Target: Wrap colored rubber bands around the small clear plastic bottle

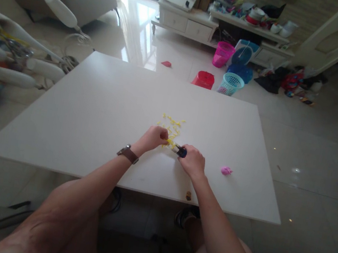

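Note:
My right hand [193,161] is wrapped round a dark-handled tool [181,150] with a pale, shiny front end that points left. My left hand [155,138], with a brown-strapped watch at the wrist, is pinched at a yellow piece [170,142] by the tool's tip. Whether the piece touches the tip is too small to tell. Just beyond my hands, small yellow bits [174,123] lie scattered on the white table [101,106]. A pink object [226,170] rests to the right of my right hand. A small brown item [189,196] sits at the near edge.
Past the table's far edge stand a red stool or bin [205,80], a light blue basket [231,84] and a pink basket [223,54]. A white lamp frame [36,67] stands by the left edge. A cluttered white cabinet [186,23] is at the back.

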A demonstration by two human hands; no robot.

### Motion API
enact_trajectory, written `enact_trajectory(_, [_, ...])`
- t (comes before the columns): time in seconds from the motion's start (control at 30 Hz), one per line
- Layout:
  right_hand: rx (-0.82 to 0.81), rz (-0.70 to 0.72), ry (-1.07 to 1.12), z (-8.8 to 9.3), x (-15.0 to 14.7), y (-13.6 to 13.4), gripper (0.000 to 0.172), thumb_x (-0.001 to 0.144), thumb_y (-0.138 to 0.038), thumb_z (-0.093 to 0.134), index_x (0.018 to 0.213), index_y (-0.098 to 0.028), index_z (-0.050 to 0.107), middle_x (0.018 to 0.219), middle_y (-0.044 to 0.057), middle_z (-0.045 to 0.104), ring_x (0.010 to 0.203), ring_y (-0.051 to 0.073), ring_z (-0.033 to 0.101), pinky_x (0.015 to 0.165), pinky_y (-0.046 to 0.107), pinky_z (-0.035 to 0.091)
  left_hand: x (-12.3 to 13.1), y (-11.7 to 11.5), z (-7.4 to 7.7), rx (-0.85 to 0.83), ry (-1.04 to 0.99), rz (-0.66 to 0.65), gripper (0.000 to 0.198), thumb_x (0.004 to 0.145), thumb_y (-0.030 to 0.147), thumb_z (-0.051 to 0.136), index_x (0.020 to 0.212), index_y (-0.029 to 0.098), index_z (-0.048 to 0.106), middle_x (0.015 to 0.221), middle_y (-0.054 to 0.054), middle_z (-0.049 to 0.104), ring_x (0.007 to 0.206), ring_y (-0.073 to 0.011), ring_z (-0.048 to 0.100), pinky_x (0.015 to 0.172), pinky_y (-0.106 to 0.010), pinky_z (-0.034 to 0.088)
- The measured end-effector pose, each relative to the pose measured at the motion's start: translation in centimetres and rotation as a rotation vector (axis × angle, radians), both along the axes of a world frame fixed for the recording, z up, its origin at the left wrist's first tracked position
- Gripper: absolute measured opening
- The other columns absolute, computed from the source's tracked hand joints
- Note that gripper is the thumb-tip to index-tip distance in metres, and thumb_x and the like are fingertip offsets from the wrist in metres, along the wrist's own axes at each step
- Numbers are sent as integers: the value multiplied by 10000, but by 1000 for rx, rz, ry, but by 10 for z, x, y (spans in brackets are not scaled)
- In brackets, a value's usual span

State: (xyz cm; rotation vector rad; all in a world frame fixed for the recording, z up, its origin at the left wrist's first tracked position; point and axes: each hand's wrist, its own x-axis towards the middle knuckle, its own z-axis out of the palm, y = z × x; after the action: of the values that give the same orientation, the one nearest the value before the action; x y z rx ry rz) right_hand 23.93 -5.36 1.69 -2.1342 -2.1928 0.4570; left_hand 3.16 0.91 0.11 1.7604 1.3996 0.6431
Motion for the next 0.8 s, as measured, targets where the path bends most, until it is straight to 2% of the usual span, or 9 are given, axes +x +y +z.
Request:
enact_trajectory(0.07, [6,0,13,0,0,1,250,812,-229,675,1047,-311,704,1054,9,749,948,218,679,673,284,415,-2,2,2,-12,-26,-13,29,708,192,765,724,172,751,783,-40,747,736,-176,675,725,-288,526])
enact_trajectory(0.17, [12,-21,32,-1,-1,3,257,807,-243,679,1052,-314,707,1062,4,754,945,221,683,662,286,406,-5,3,4,28,-47,-59,63,752,230,750,740,179,785,884,-65,764,800,-192,693,795,-302,538])
enact_trajectory(0.33, [-1,-34,29,-3,-6,2,242,811,-265,684,1047,-311,707,1067,7,757,938,225,688,655,285,402,-5,3,3,-16,-2,-87,111,813,210,683,799,189,792,905,-59,791,859,-218,712,870,-328,531])
enact_trajectory(0.4, [-3,-35,27,-4,-8,1,238,813,-270,691,1048,-306,703,1065,11,757,934,225,689,660,285,408,-4,2,4,-27,-14,-74,111,822,190,661,811,187,771,905,-55,793,861,-214,713,857,-326,531])
enact_trajectory(0.53, [13,-18,48,-3,-12,0,250,821,-273,701,1070,-296,695,1092,16,753,955,220,688,685,282,429,-3,1,5,-78,-86,-5,84,799,206,708,876,174,718,811,-40,773,729,-180,685,703,-284,514])
enact_trajectory(0.6, [24,-4,59,-3,-13,0,255,829,-276,700,1083,-291,691,1111,18,750,976,217,686,702,282,439,-5,2,6,-111,-117,17,95,767,219,747,836,164,711,755,-34,757,682,-166,666,662,-269,497])
enact_trajectory(0.7, [31,-8,80,-3,-13,0,261,825,-291,712,1086,-295,691,1124,10,750,991,215,686,715,281,445,-9,5,4,-136,-157,5,95,735,238,772,752,151,736,728,-40,754,686,-167,669,671,-268,505])
enact_trajectory(0.8, [14,-35,91,-4,-13,0,267,815,-320,730,1079,-305,694,1121,0,753,974,217,689,709,281,440,-10,8,3,-128,-156,-28,110,755,250,742,778,154,790,771,-52,780,735,-185,692,713,-279,521])
